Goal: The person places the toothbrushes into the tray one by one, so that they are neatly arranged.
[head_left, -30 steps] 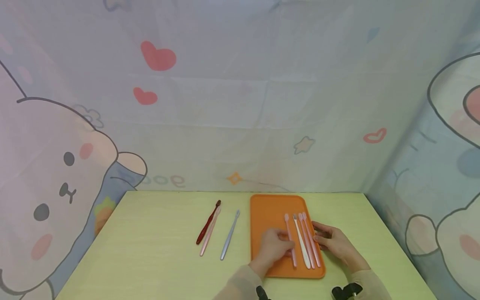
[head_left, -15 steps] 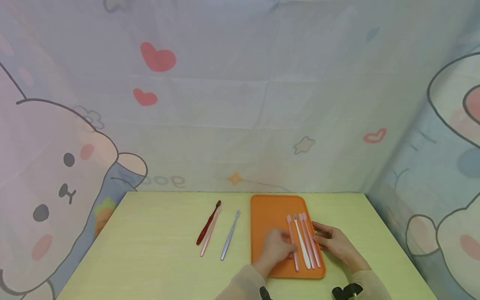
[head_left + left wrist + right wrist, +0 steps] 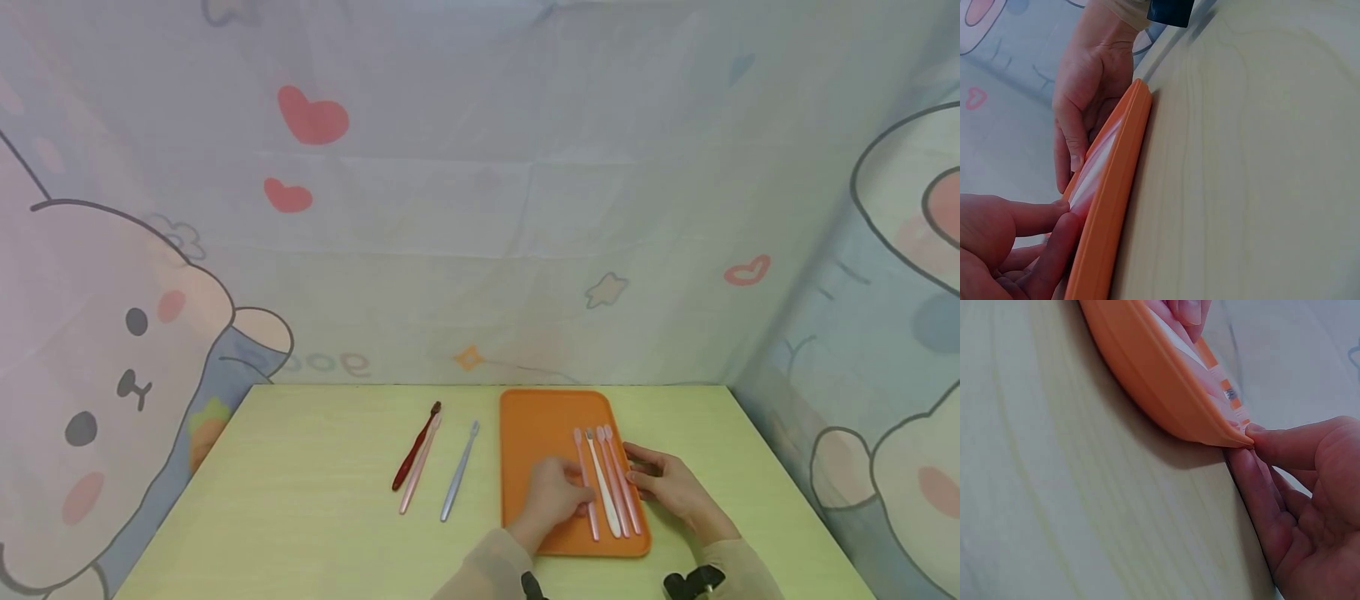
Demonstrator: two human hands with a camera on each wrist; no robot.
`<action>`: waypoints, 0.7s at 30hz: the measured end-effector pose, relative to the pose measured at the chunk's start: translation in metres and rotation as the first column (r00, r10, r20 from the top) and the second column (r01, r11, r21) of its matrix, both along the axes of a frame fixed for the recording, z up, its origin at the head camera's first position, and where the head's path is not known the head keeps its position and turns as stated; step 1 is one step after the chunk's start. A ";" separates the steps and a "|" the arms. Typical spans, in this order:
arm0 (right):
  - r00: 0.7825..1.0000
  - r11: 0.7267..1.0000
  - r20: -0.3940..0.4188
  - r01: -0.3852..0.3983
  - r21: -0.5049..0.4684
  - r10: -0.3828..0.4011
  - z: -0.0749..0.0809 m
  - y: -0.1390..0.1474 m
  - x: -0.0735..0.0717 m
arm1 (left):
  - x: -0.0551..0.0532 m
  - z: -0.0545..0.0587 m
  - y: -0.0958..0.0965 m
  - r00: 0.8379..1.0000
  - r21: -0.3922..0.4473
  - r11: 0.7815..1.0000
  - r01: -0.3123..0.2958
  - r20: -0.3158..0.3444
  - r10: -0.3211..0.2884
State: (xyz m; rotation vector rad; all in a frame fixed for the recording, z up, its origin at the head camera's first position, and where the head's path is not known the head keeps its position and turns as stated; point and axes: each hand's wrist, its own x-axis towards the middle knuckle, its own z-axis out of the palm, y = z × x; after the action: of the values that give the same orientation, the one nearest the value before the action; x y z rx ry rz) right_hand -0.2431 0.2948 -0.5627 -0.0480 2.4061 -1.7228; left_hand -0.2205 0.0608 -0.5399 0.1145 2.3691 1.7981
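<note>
My left hand (image 3: 553,498) pinches a pink toothbrush (image 3: 593,525) between thumb and forefinger, low over the orange tray (image 3: 525,417). To its right on the tray lie a white toothbrush (image 3: 606,492) and two more pink toothbrushes (image 3: 626,492), heads toward the back. At the tray's right side, my right hand (image 3: 678,492) grips the rim, its thumb on top and fingers below, as the right wrist view shows by the tray edge (image 3: 1166,394). The left wrist view has my left fingertips (image 3: 1060,212) at the brush; part of its handle is hidden.
Left of the tray, a dark red toothbrush (image 3: 411,454) touches or nearly touches a pink toothbrush (image 3: 417,475). A blue-grey toothbrush (image 3: 459,475) lies nearer the tray. All rest on the pale yellow table (image 3: 300,500), with a printed cloth (image 3: 465,208) hanging behind.
My left hand has shifted slightly right, bringing the pinched pink toothbrush closer to the white one. My right hand has stayed at the tray's rim.
</note>
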 end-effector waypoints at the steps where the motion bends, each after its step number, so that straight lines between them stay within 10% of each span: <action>1: 1.000 1.000 0.001 0.003 0.001 -0.003 0.000 0.000 0.000 | 0.000 0.000 0.000 1.000 -0.002 1.000 0.002 -0.001 -0.002; 21: 1.000 1.000 0.002 0.011 0.021 -0.011 0.002 -0.002 0.001 | 0.000 0.002 -0.005 1.000 0.041 0.999 0.021 -0.003 -0.021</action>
State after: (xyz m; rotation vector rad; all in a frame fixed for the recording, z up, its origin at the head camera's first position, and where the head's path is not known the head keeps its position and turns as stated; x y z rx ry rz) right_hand -0.2420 0.2931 -0.5606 -0.0305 2.4276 -1.7010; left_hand -0.2206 0.0562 -0.5376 0.1454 2.3240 1.8392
